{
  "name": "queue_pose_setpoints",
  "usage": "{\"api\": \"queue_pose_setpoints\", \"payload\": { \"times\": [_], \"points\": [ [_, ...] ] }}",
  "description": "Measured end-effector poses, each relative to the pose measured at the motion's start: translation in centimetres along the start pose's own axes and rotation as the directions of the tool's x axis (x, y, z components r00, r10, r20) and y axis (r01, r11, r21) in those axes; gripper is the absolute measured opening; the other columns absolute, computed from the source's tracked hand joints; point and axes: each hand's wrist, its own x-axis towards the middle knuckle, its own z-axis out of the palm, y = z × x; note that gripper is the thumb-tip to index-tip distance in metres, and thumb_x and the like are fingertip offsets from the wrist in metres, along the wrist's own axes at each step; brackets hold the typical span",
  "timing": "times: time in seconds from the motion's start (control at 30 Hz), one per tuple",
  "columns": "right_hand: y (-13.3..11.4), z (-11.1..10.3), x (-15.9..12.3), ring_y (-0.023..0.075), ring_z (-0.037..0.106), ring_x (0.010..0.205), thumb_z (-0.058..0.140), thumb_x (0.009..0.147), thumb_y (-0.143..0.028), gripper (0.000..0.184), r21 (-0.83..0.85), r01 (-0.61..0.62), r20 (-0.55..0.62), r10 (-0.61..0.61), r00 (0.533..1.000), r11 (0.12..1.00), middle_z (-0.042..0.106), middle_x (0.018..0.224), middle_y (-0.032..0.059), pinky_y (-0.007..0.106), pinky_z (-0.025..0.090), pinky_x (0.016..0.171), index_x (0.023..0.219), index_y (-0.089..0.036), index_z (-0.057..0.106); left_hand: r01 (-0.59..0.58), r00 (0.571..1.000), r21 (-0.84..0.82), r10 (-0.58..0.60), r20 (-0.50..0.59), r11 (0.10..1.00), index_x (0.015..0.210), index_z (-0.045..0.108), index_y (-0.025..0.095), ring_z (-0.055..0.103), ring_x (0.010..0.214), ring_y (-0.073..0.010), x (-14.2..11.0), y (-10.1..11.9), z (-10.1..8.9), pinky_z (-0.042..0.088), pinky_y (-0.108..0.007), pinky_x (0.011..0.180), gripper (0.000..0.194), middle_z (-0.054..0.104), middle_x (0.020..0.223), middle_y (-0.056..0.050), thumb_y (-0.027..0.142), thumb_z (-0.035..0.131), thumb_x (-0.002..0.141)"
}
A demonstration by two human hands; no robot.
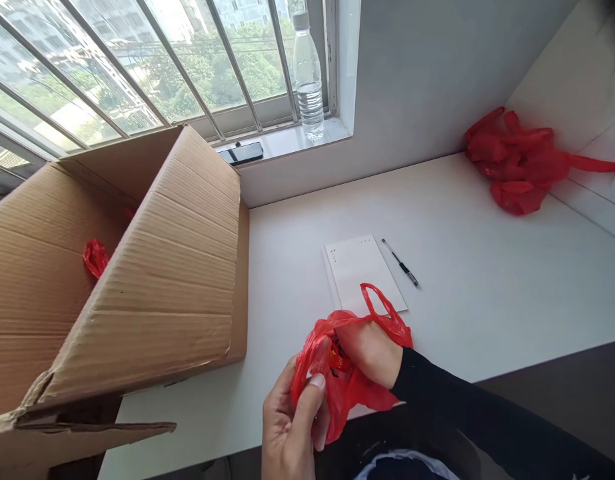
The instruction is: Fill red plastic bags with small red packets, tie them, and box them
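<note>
A thin red plastic bag (354,393) is held up over the near edge of the white table. My left hand (297,420) pinches its rim at the left, thumb on the outside. Through the mouth of the bag goes my right hand (372,347); its fingers are hidden inside, so whether they hold anything does not show. Something red with yellow marks (337,360) shows within the bag, too covered to name. One loop handle of the bag stands up beside my right wrist.
A large open cardboard box (177,267) with red plastic inside stands at left. Behind the bag lie a white notebook (362,267) and a pen (401,263). A red bag heap (522,160) is at far right. A phone (242,153) and water bottle (308,87) occupy the windowsill.
</note>
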Motion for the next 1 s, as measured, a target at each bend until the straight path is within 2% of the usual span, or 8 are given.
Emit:
{"api": "queue_pose_setpoints", "payload": {
  "times": [0.07,0.27,0.4,0.53,0.67,0.8,0.93,1.0],
  "points": [
    [-0.4,-0.5,0.0,0.0171,0.069,0.082,0.056,0.093,-0.01,0.012,-0.127,-0.007,0.036,0.012,0.999,0.992,0.074,0.091,0.0017,0.025,0.046,0.067,0.088,-0.019,0.062,-0.02,1.0,-0.008,0.02,0.011,1.0,0.117,0.074,0.023,0.031,0.048,-0.0059,0.0,0.0,0.0,0.031,-0.017,0.047,0.053,0.043,0.051,0.009,0.039,0.088,0.068],
    [-1.4,-1.1,-0.7,0.0214,0.063,0.059,0.058,0.089,-0.006,0.013,-0.42,-0.142,0.046,0.177,0.983,0.897,0.068,0.068,0.0057,0.032,0.026,0.052,0.082,-0.016,0.063,-0.02,0.997,0.006,0.019,0.075,1.0,0.111,0.074,0.021,0.017,0.049,-0.0054,0.0,0.3,0.1,0.024,-0.018,0.049,0.044,0.03,0.045,0.011,0.042,0.083,0.074],
    [-1.6,-1.4,-1.8,0.0225,0.064,0.06,0.049,0.094,-0.005,0.021,-0.513,-0.175,-0.003,0.202,0.979,0.841,0.068,0.071,0.0074,0.033,0.023,0.053,0.083,-0.016,0.062,-0.009,0.999,-0.014,0.009,0.04,1.0,0.109,0.072,0.021,0.018,0.051,-0.0062,-0.2,0.3,0.2,0.025,-0.019,0.05,0.045,0.032,0.048,0.011,0.042,0.086,0.071],
    [-1.4,-1.2,-3.0,0.0199,0.061,0.058,0.041,0.104,-0.018,0.028,-0.452,-0.237,-0.07,0.231,0.97,0.86,0.065,0.069,0.0051,0.032,0.027,0.053,0.082,-0.019,0.059,-0.012,0.998,-0.007,0.012,0.068,1.0,0.116,0.071,0.022,0.018,0.052,-0.0071,-0.3,0.5,0.4,0.023,-0.02,0.05,0.049,0.032,0.048,0.011,0.042,0.085,0.073],
    [-1.2,-1.3,-4.1,0.0171,0.061,0.061,0.05,0.1,-0.014,0.019,-0.318,-0.15,0.038,0.171,0.985,0.936,0.067,0.074,0.0029,0.029,0.033,0.056,0.084,-0.021,0.059,-0.041,0.991,0.034,0.036,0.128,0.999,0.104,0.072,0.02,0.019,0.051,-0.008,-0.2,0.7,0.4,0.023,-0.022,0.051,0.037,0.033,0.047,0.01,0.044,0.081,0.077],
    [-1.3,-1.7,-4.5,0.0171,0.06,0.062,0.06,0.093,-0.014,0.012,-0.297,-0.141,0.12,0.183,0.976,0.944,0.067,0.074,0.0029,0.029,0.035,0.057,0.083,-0.021,0.06,-0.035,0.987,0.05,0.026,0.157,0.998,0.092,0.069,0.021,0.021,0.052,-0.0083,-0.1,0.8,0.4,0.024,-0.024,0.052,0.03,0.037,0.051,0.008,0.043,0.082,0.077],
    [-1.4,-1.1,-3.8,0.0189,0.062,0.073,0.055,0.095,-0.012,0.009,-0.27,-0.089,0.039,0.104,0.994,0.959,0.068,0.084,0.0047,0.03,0.039,0.063,0.095,-0.019,0.062,-0.056,0.982,0.056,0.045,0.183,0.997,0.104,0.071,0.022,0.023,0.053,-0.0094,-0.2,0.9,0.5,0.024,-0.024,0.051,0.034,0.036,0.052,0.009,0.043,0.081,0.08],
    [-1.4,-0.6,-3.1,0.0181,0.063,0.076,0.053,0.096,-0.011,0.011,-0.227,-0.041,0.016,0.046,0.999,0.973,0.069,0.087,0.0035,0.029,0.041,0.065,0.098,-0.019,0.062,-0.069,0.979,0.062,0.056,0.194,0.996,0.101,0.072,0.022,0.026,0.053,-0.0093,-0.2,0.9,0.5,0.026,-0.024,0.051,0.031,0.038,0.053,0.008,0.042,0.081,0.079]
  ]
}}
